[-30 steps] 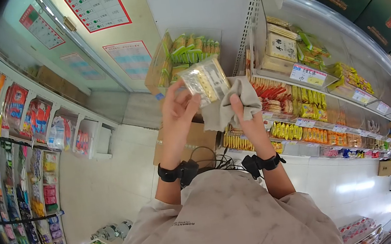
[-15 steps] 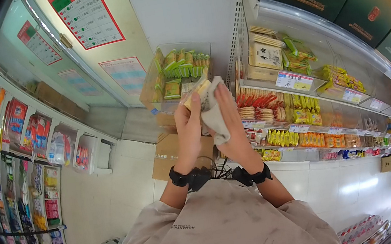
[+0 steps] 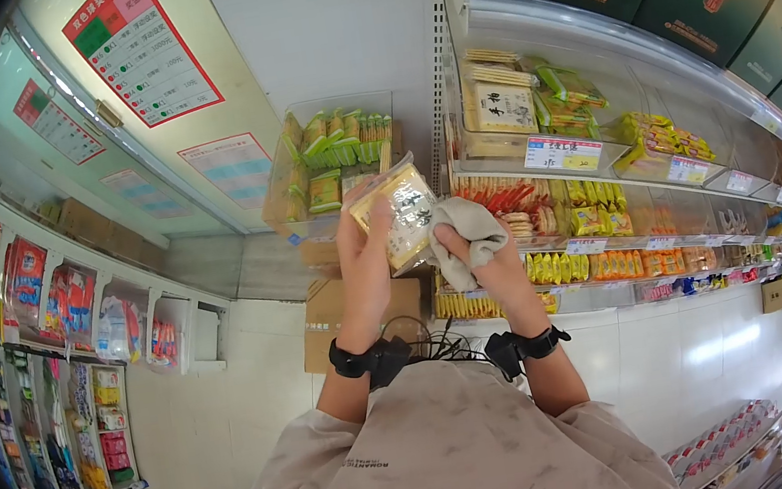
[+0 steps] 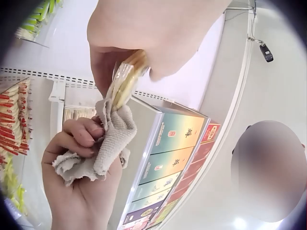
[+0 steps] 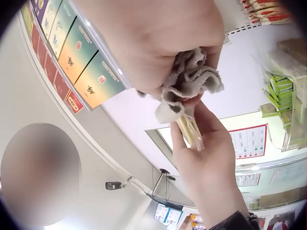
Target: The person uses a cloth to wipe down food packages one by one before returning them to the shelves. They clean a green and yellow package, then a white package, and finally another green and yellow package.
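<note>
My left hand (image 3: pixel 364 264) grips a flat, clear-wrapped packet (image 3: pixel 404 214) of pale yellow crackers or biscuits with dark lettering on its front. The packet is tilted, its printed face turned up towards the head camera. A crumpled grey cloth (image 3: pixel 476 219) is bunched in my right hand (image 3: pixel 505 273), its fingers curled round it. The cloth lies right at the packet's right edge. In the left wrist view the packet (image 4: pixel 125 86) is seen edge-on, with the cloth (image 4: pixel 117 136) at its lower end. The right wrist view has the packet (image 5: pixel 190 132) partly behind the cloth (image 5: pixel 192 81).
Ahead stands a clear bin (image 3: pixel 289 204) of green-wrapped snacks. To the right, a shelf holds similar packets (image 3: pixel 500 109), price labels (image 3: pixel 563 154) and yellow and red snacks. A cardboard box (image 3: pixel 322 326) stands on the floor below my hands. Hanging goods (image 3: pixel 76 302) line the left.
The packet was tilted up, then half covered by the cloth between both hands; now its printed face shows. My right hand has drawn back to the packet's right edge with the cloth bunched.
</note>
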The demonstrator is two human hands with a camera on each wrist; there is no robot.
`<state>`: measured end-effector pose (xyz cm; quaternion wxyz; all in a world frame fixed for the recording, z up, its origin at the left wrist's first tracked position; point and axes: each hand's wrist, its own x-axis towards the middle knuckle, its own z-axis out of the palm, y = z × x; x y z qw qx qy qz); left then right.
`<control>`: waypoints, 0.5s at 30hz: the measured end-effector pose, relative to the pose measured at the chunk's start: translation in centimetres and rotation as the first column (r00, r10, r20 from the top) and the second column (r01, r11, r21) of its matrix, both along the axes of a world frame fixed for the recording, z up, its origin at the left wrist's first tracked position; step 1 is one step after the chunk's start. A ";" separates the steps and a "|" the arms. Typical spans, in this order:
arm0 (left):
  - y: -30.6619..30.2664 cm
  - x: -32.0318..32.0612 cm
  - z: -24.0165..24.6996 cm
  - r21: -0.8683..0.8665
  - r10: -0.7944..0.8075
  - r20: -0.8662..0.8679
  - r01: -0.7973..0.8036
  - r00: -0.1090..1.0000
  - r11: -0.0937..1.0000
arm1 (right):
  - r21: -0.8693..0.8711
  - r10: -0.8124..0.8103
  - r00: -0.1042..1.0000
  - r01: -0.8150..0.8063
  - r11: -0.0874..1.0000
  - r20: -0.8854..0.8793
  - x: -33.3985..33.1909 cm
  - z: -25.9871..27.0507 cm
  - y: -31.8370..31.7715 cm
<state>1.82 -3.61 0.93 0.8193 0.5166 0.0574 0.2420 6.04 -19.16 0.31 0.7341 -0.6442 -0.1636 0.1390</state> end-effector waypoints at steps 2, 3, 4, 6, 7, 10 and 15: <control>-0.2 -0.3 0.2 0.049 -0.009 -0.018 0.009 1.000 0.999 | 0.016 -0.047 0.996 0.046 0.999 0.077 -0.7 0.3 -0.1; -0.2 -0.4 0.3 -0.014 -0.033 -0.014 0.032 0.999 0.999 | -0.003 -0.076 0.982 0.078 0.997 0.171 -1.1 0.4 -0.3; -0.1 -0.4 0.5 -0.077 -0.054 -0.008 0.054 0.998 0.996 | -0.021 -0.100 0.959 0.109 0.994 0.266 -1.3 0.4 -0.4; -0.2 -0.6 0.9 -0.111 -0.043 0.019 0.045 0.999 0.993 | -0.027 -0.146 0.874 0.179 0.984 0.463 -1.0 -0.3 -0.9; -0.4 -0.6 1.2 -0.086 -0.009 0.041 0.013 0.999 0.996 | -0.026 -0.161 0.816 0.211 0.977 0.555 -0.8 -0.4 -1.1; -0.4 -1.4 2.3 0.155 -0.078 0.051 0.070 0.996 0.985 | 0.082 -0.368 0.926 0.361 0.929 0.086 -0.9 1.2 -2.4; -1.7 -0.8 2.1 0.609 -0.243 0.053 0.161 0.969 0.776 | 0.111 -0.226 0.971 0.217 0.970 0.080 -1.4 2.6 -1.8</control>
